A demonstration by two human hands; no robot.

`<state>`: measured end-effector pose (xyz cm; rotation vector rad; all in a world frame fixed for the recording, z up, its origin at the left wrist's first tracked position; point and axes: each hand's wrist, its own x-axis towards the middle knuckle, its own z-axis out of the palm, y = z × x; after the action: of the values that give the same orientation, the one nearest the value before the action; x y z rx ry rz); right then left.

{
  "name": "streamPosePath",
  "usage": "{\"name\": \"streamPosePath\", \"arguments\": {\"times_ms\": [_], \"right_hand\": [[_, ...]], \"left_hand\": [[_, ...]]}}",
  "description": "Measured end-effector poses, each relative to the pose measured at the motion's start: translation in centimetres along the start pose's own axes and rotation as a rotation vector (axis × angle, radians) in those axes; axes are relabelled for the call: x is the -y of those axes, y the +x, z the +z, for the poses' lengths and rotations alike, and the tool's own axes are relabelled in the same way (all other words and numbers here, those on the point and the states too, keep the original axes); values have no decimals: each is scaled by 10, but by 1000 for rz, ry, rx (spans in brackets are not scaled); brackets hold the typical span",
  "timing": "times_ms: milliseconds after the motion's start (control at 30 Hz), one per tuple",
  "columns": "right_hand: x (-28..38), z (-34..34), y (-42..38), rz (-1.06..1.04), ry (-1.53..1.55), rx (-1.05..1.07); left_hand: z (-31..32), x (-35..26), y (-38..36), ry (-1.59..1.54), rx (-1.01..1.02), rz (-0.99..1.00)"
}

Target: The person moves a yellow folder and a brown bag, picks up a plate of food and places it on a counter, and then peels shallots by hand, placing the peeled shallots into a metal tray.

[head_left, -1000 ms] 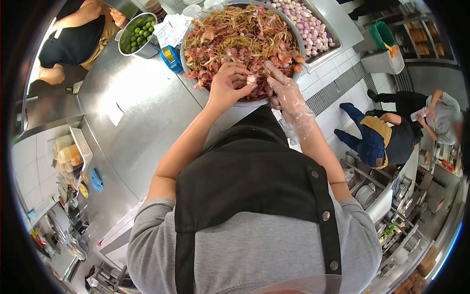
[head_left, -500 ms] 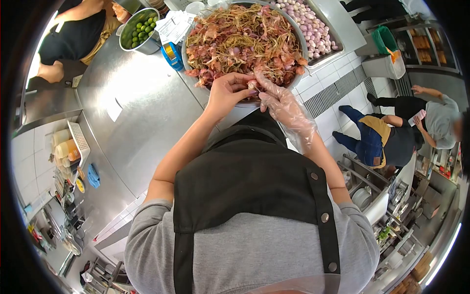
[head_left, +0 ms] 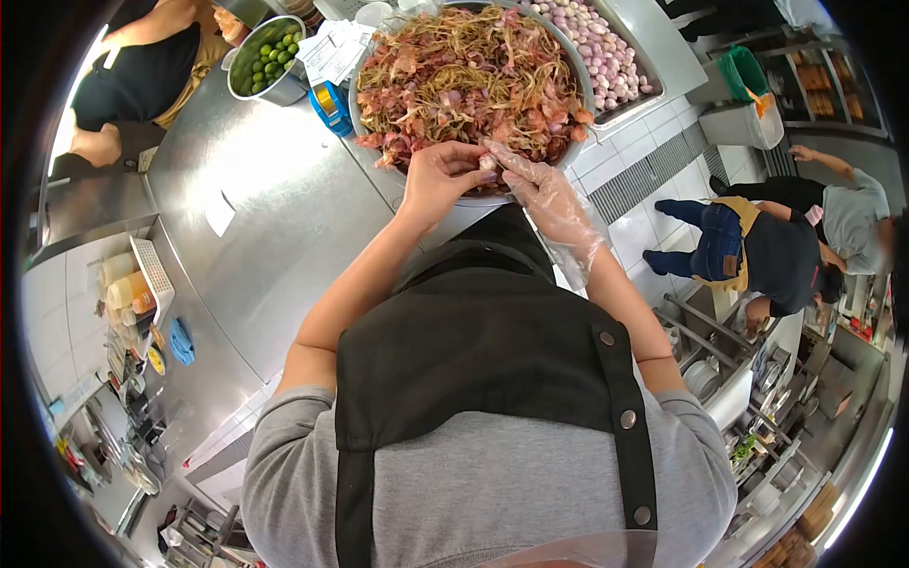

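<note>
My bare left hand [head_left: 442, 182] pinches a small shallot [head_left: 487, 163] between thumb and fingers at the near rim of a large round bowl [head_left: 591, 95]. A clear plastic glove covers my right hand [head_left: 540, 186]; its fingertips are closed together against the same shallot. Whether a strip of skin is between those fingertips is too small to tell. Reddish shallot skins and dry, stringy roots [head_left: 464, 80] heap the bowl, just beyond both hands.
Peeled shallots [head_left: 597, 52] fill a metal tray [head_left: 653, 93] right of the bowl. Left of it are a blue tape dispenser [head_left: 330, 110], papers [head_left: 336, 52] and a pot of green limes [head_left: 275, 62] on a steel counter [head_left: 275, 199]. Several people stand nearby.
My right hand has turned slightly, its fingers drawing together near the shallot's top. My left hand keeps its pinch. At right, a co-worker in jeans has bent toward the counter.
</note>
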<state>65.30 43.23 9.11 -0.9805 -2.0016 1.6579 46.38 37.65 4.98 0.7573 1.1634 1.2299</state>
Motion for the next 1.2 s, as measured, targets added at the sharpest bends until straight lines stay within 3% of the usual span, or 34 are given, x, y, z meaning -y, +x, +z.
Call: {"name": "streamPosePath", "arguments": {"times_ms": [133,200,233,300,400,533,667,733,867,933,1033,1200], "right_hand": [[-6,0,2,99,196,-7],[4,-3,3,463,347,-44],[1,3,4,462,343,-44],[-11,16,5,256,452,-175],[-12,17,8,185,411,-181],[0,-3,10,387,496,-218],[4,-4,8,362,477,-200],[11,-1,9,254,494,-110],[9,-2,9,270,457,-27],[6,-2,11,265,454,-4],[5,-6,15,298,477,13],[9,6,21,356,470,-162]], "left_hand": [[3,-3,0,-54,-7,17],[5,-1,3,-77,-21,22],[6,-1,5,-99,-36,25],[7,-2,7,-50,-64,4],[4,2,10,-50,-78,-4],[3,1,12,-166,-29,51],[1,3,12,-260,-42,39],[-1,2,13,-262,-20,-21],[-2,-1,12,-327,-10,-88],[-5,3,14,-501,11,-163],[-4,6,15,-528,20,-107],[2,13,16,-362,-17,-31]]}}
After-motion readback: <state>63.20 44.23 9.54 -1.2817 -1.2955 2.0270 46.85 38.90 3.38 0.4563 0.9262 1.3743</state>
